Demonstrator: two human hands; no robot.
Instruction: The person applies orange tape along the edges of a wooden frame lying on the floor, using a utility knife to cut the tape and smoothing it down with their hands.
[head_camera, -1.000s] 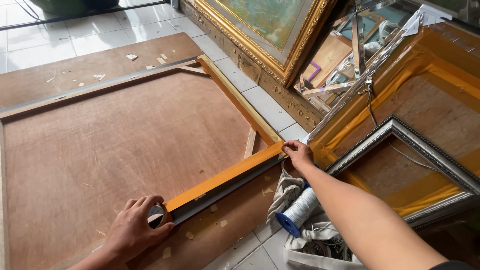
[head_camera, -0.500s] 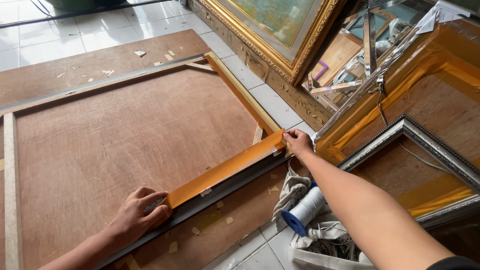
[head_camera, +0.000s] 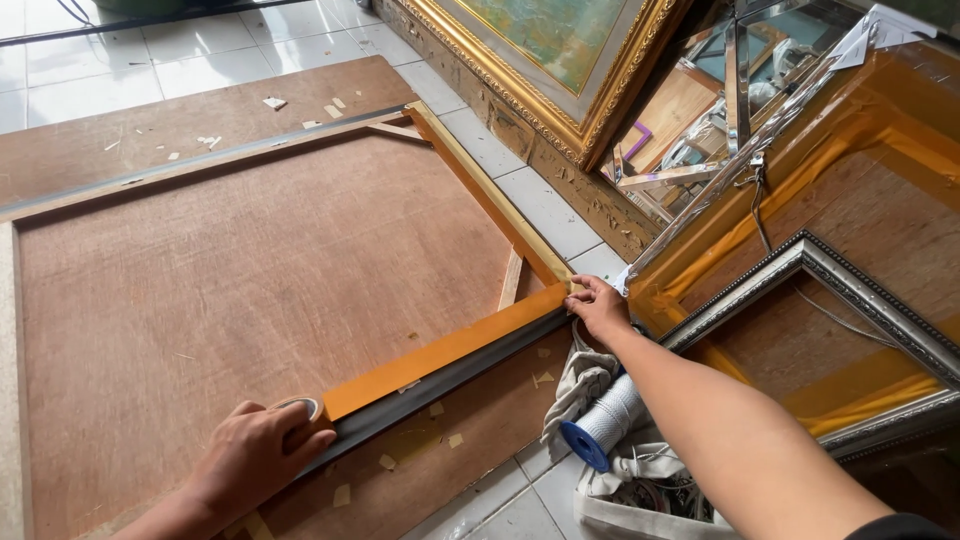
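A large picture frame lies face down on the floor, its brown backing board (head_camera: 250, 270) facing up. My left hand (head_camera: 255, 450) is closed on a roll of orange-brown tape (head_camera: 300, 408) at the frame's near edge. A strip of that tape (head_camera: 445, 352) runs from the roll along the dark frame edge to the right corner. There my right hand (head_camera: 598, 305) presses the tape's end down with its fingers on the corner.
A gold-framed painting (head_camera: 560, 60) leans against the wall at the top. Taped frame backs (head_camera: 850, 200) and a silver frame (head_camera: 860, 290) lean at the right. A white spool with a blue end (head_camera: 605, 425) lies on cloth by my right arm. Paper scraps litter the wooden floor sheet.
My left hand has slid the tape roll further left along the frame edge, so the strip is longer. My right hand stays on the corner. The view shifted slightly.
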